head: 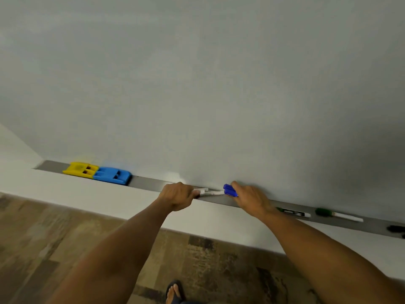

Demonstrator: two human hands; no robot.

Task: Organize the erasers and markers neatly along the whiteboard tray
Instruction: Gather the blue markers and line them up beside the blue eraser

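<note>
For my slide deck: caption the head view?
Both hands hold blue-capped markers over tray, erasers at left.

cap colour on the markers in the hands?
Blue, by the right hand; head view.

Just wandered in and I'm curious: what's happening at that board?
A person is tidying the grey whiteboard tray. Both hands are on blue-capped white markers: the left hand at the white ends, the right hand by the blue caps. A yellow plastic eraser and a blue plastic eraser sit touching at the left. Two green-capped markers lie to the right.
</note>
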